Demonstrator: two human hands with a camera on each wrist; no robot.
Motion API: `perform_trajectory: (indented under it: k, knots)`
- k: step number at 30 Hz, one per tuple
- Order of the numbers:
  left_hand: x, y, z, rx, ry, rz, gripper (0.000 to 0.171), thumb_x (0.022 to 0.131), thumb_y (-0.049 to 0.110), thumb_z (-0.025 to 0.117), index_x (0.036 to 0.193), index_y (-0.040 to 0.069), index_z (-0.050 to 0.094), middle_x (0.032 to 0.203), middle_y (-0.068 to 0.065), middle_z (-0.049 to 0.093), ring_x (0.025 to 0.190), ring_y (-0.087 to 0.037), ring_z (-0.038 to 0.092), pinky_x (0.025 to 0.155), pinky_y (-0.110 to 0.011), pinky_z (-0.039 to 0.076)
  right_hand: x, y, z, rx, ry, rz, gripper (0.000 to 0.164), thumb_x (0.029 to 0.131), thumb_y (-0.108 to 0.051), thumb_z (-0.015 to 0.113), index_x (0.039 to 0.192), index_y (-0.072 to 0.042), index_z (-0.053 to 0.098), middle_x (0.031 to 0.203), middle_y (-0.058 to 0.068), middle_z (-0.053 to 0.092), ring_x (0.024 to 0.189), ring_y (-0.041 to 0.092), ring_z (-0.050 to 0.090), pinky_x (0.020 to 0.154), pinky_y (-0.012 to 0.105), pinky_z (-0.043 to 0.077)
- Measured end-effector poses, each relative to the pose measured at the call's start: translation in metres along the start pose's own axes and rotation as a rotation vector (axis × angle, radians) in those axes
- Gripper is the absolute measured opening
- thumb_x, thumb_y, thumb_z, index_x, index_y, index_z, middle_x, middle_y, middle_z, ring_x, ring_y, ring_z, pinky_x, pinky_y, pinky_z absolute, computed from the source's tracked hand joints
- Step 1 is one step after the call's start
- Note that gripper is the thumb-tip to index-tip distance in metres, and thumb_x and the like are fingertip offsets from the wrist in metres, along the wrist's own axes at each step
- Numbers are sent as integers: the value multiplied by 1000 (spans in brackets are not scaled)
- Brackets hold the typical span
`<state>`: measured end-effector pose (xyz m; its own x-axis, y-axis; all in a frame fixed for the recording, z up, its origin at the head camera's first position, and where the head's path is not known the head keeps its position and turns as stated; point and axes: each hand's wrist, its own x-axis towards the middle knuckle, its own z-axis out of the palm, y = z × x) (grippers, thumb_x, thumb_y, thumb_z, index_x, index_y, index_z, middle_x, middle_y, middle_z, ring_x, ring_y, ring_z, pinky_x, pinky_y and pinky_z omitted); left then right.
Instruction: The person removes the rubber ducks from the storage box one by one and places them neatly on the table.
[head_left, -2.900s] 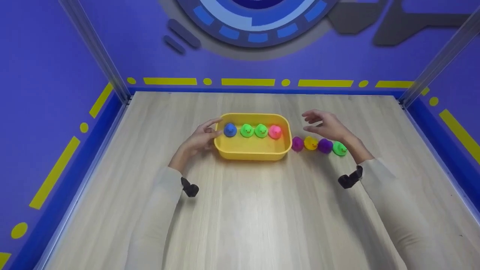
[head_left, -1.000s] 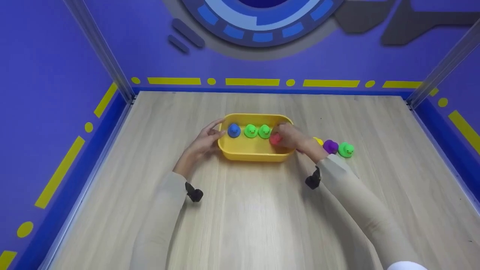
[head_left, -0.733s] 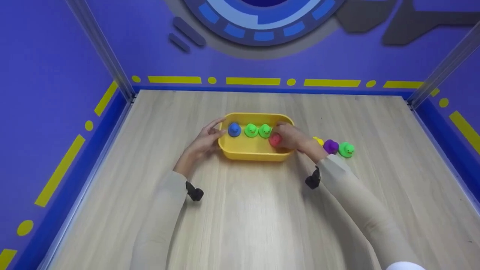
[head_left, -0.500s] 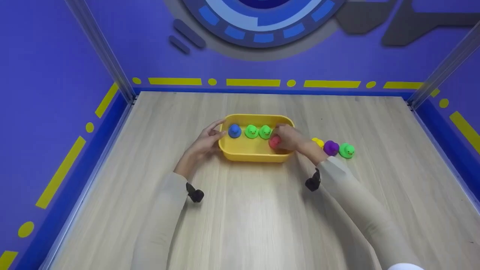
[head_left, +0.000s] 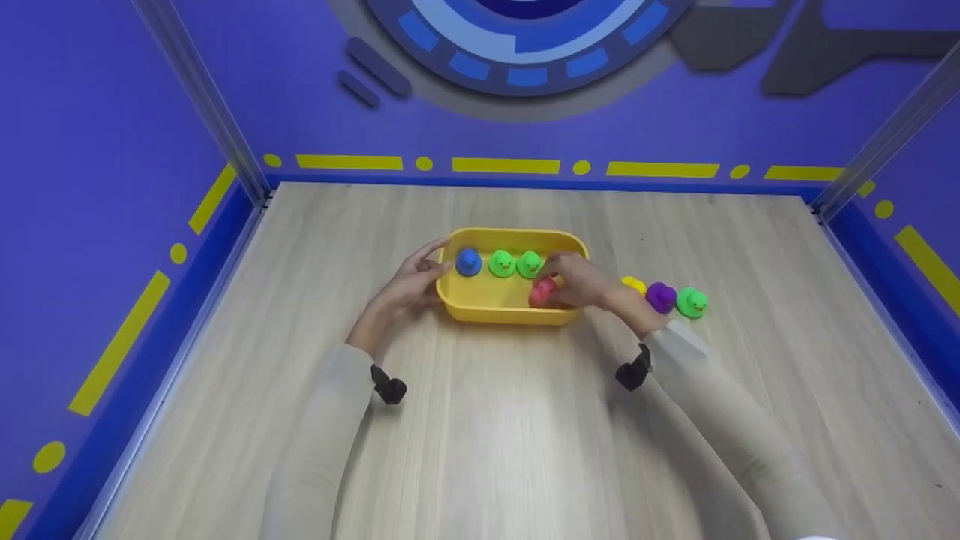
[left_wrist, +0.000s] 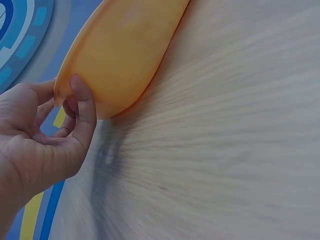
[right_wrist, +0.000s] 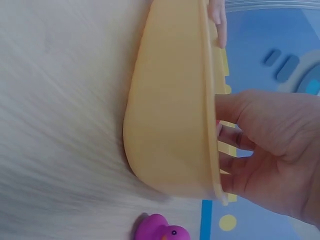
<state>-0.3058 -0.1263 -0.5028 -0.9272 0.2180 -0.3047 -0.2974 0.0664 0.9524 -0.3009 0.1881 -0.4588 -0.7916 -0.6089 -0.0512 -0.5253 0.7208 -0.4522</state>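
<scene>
My left hand (head_left: 409, 283) grips the left end of a yellow plastic basin (head_left: 510, 315), thumb over the rim and fingers against the outer wall (left_wrist: 125, 55). My right hand (head_left: 577, 281) reaches over the right rim and holds a pink rubber duck (head_left: 543, 294) with its fingers, low by the front wall inside. In the right wrist view the basin wall mostly hides that duck. Along the back of the basin stand a blue duck (head_left: 469, 262) and two green ducks, one in the middle (head_left: 502, 263) and one to its right (head_left: 529, 264).
On the table right of the basin sit a yellow duck (head_left: 632, 285), a purple duck (head_left: 660, 297) and a green duck (head_left: 691, 302). A magenta duck (right_wrist: 160, 229) stands near the basin's right end, hidden under my wrist in the head view. Blue panels (head_left: 480, 135) wall the table.
My right hand came from above the ducks on the table into the basin and took hold of the pink duck. That duck has moved from the back row toward the front wall.
</scene>
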Motion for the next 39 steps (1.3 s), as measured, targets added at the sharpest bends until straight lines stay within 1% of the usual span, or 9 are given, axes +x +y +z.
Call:
perform_trajectory:
  k: [3, 9, 11, 16, 20, 26, 33, 37, 39]
  knots:
    - [0, 0, -1, 4, 2, 2, 51, 104, 24, 61, 151, 37, 48, 130, -15, 48, 109, -27, 59, 79, -30, 58, -3, -1, -2, 44, -6, 10, 25, 89, -8, 79, 113, -2, 77, 111, 17, 72, 106, 32, 61, 98, 47, 54]
    - [-1, 0, 0, 2, -8, 1, 51, 104, 25, 61, 151, 38, 47, 133, -17, 47, 109, -27, 59, 81, -31, 58, -8, -3, -3, 109, -2, 39, 28, 89, -3, 77, 117, 1, 74, 109, 17, 73, 99, 32, 63, 92, 48, 57]
    - [-1, -1, 0, 7, -12, 6, 51, 104, 25, 61, 152, 37, 47, 132, -17, 47, 109, -27, 59, 80, -30, 58, -10, -3, -4, 118, 11, 36, 29, 89, 0, 76, 117, 2, 73, 111, 18, 73, 102, 33, 64, 94, 50, 57]
    - [-1, -2, 0, 14, -19, 14, 52, 104, 24, 61, 153, 35, 46, 124, -11, 48, 109, -28, 59, 79, -30, 59, -13, -3, -5, 167, 60, -5, 32, 87, 9, 71, 118, 5, 70, 116, 22, 70, 111, 38, 63, 100, 52, 54]
    - [-1, -1, 0, 5, -10, 10, 52, 104, 24, 61, 152, 35, 47, 119, -8, 48, 107, -27, 58, 77, -28, 59, -14, -1, -6, 260, 80, 7, 37, 87, 14, 66, 123, 7, 66, 122, 22, 66, 118, 38, 59, 103, 53, 53]
    - [-2, 1, 0, -15, -12, 13, 52, 104, 24, 61, 153, 34, 46, 118, -7, 47, 104, -25, 57, 75, -28, 57, -18, 3, -8, 373, 102, 33, 38, 90, 13, 63, 128, 10, 61, 124, 24, 62, 119, 38, 56, 104, 53, 51]
    - [-1, 0, 1, -26, -31, 15, 53, 104, 25, 61, 153, 35, 45, 123, -9, 47, 110, -28, 57, 79, -29, 58, -24, 6, -12, 460, 130, 48, 40, 90, 14, 59, 130, 9, 58, 130, 25, 56, 123, 37, 53, 109, 55, 48]
    - [-1, 0, 1, -14, -20, 13, 53, 104, 25, 61, 153, 35, 45, 122, -9, 47, 109, -27, 57, 78, -29, 59, -28, 8, -14, 516, 156, 39, 38, 92, 14, 58, 131, 10, 58, 136, 26, 51, 126, 40, 51, 110, 56, 46]
    - [0, 0, 1, 1, -17, 13, 53, 104, 25, 61, 154, 34, 45, 121, -8, 47, 108, -26, 56, 77, -29, 58, -30, 10, -15, 530, 183, 33, 37, 92, 15, 58, 129, 10, 59, 139, 27, 48, 129, 41, 50, 111, 56, 46]
